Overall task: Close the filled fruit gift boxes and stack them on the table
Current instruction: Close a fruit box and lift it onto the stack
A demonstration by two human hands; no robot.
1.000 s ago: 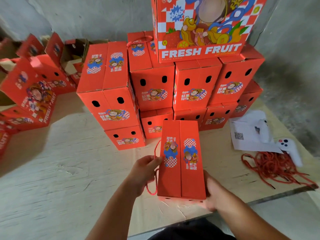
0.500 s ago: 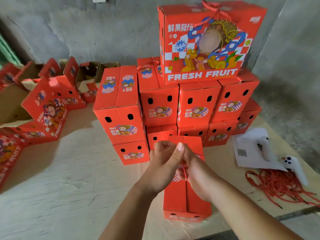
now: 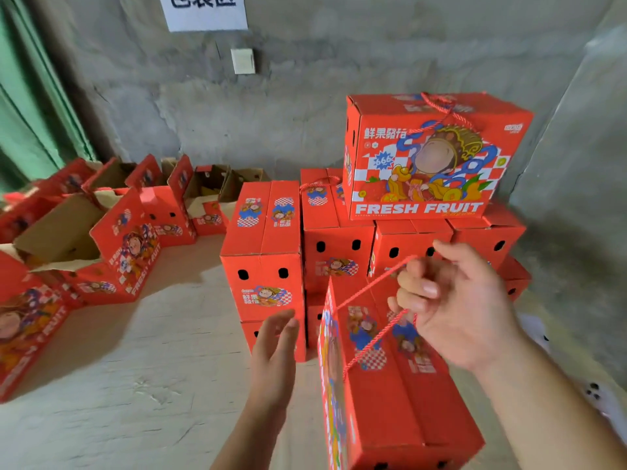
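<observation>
Stacked against concrete, top box (image 3: 431, 157) reads "FRESH FRUIT"; "666".

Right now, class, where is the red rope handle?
In the head view, right of centre: the red rope handle runs from the closed box up to the right hand.

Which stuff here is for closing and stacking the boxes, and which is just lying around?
For the job: closed box, its rope handle in the right hand, stacked boxes, left hand.
Lying about: wall sign, white switch, green curtain.
</observation>
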